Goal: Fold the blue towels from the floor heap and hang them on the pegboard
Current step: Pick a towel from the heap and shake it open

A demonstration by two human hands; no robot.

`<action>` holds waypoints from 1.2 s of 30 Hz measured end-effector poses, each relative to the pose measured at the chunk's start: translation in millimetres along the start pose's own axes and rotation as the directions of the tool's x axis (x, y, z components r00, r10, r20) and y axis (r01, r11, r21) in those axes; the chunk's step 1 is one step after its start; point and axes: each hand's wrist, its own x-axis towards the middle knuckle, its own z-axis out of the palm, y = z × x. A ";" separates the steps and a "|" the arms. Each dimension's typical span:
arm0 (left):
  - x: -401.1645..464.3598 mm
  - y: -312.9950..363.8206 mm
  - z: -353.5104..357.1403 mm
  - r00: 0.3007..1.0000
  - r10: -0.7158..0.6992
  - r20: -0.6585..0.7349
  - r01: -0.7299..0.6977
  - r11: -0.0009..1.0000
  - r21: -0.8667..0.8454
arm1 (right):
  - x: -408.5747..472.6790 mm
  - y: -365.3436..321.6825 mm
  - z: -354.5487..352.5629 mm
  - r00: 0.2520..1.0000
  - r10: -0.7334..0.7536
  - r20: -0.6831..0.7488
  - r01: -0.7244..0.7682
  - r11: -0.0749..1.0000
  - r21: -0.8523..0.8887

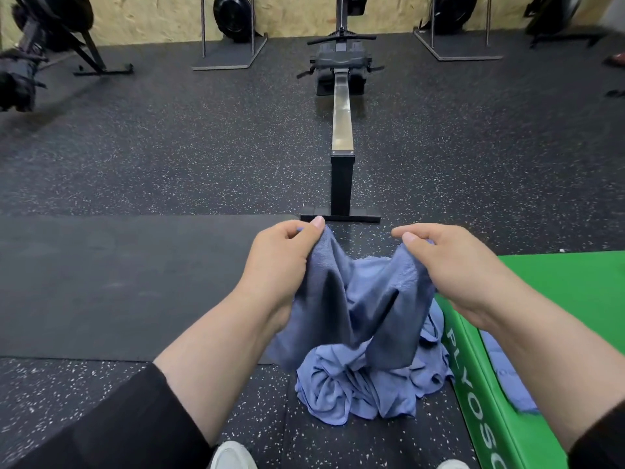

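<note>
Blue towel [351, 299]: pinched by left hand [284, 262] and right hand [456, 265], above heap [355, 390].
Green box [558, 299]: touching heap's right side.
Rowing machine [342, 130]: beyond heap.

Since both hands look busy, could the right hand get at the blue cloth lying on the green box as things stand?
Probably not yet: the right hand grips the lifted towel. The cloth lies uncovered on the green box.

You hold a slate-blue towel [351, 299] with a fine ribbed weave; at 6 o'clock beneath it lies a paler blue heap [368, 384]. At 3 o'clock the box [558, 292] is bright green with white lettering. The floor [169, 147] is black, flecked white; the mat [118, 282] at 9 o'clock is plain black. At 12 o'clock, a silver rail [342, 113]. Your sleeves [118, 428] are black, your shoes [233, 456] white.
</note>
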 end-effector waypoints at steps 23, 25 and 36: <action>-11.8 -0.9 16.2 0.991 0.047 0.125 -0.051 0.998 0.030 | -14.8 -20.4 20.5 0.992 0.090 0.093 -0.124 0.875 0.468; -12.9 -0.2 16.2 0.992 0.055 0.112 -0.060 0.997 0.041 | -15.3 -21.3 20.5 0.990 0.123 0.067 -0.140 0.862 0.487; -20.1 1.3 23.3 0.985 0.162 0.058 -0.170 0.965 0.198 | -22.8 -23.5 26.4 0.977 0.049 0.209 -0.148 0.859 0.490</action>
